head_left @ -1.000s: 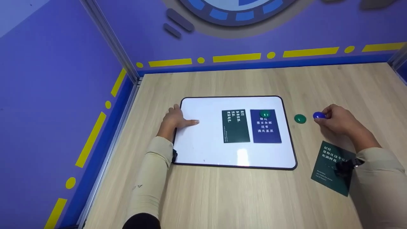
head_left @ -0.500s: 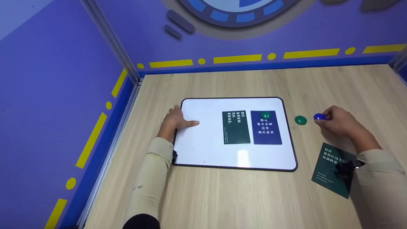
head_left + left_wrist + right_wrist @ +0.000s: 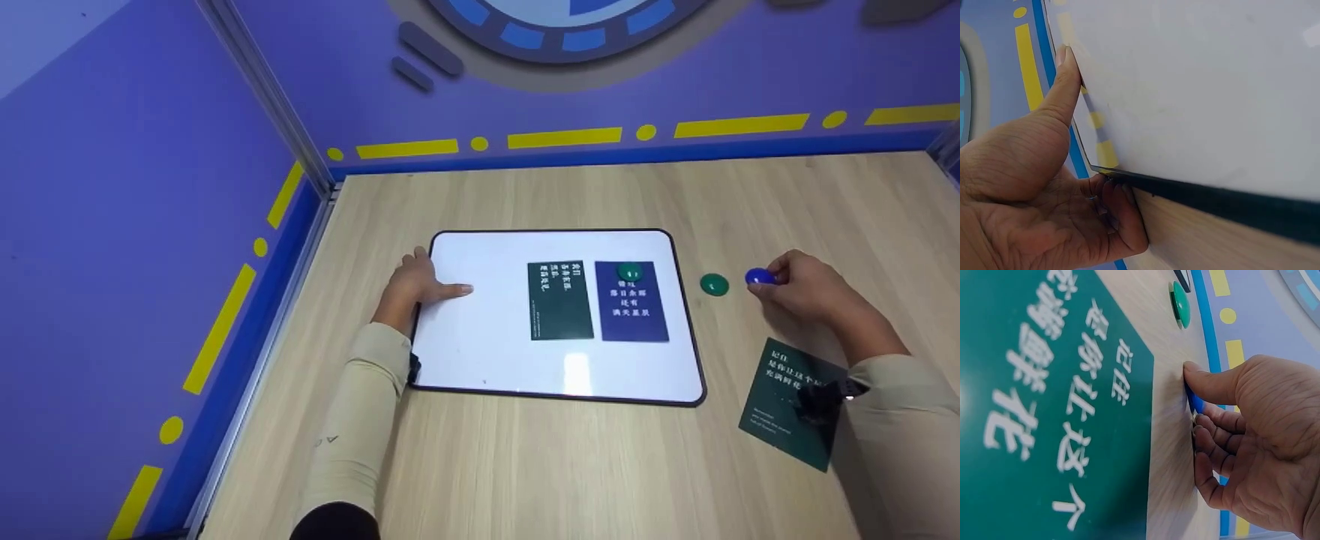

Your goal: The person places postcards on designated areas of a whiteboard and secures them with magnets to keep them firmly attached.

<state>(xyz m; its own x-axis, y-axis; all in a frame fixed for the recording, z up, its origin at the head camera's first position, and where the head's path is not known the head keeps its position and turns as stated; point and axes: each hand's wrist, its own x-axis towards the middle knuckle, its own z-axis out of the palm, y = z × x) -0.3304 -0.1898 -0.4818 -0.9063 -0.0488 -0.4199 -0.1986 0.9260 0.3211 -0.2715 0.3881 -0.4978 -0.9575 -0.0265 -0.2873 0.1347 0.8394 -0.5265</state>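
A white dry-erase board [image 3: 480, 337] with a dark frame lies flat on the table. My left hand [image 3: 414, 283] grips its left edge, thumb stretched over the white face, other fingers curled at the frame, as the left wrist view shows. On the board lie a green card [image 3: 561, 307] and a blue card [image 3: 634, 311], the blue one under a round green magnet [image 3: 630, 271]. Right of the board, my right hand [image 3: 810, 289] pinches a round blue magnet [image 3: 760, 277] between thumb and fingers, close to the table. The hand mostly covers that magnet in the right wrist view.
A second green magnet [image 3: 715, 284] sits on the table between the board and my right hand. Another green card [image 3: 780, 412] with white writing lies nearer me, partly beneath my right wrist. Blue-purple panels [image 3: 525, 105] wall the table at the back and left.
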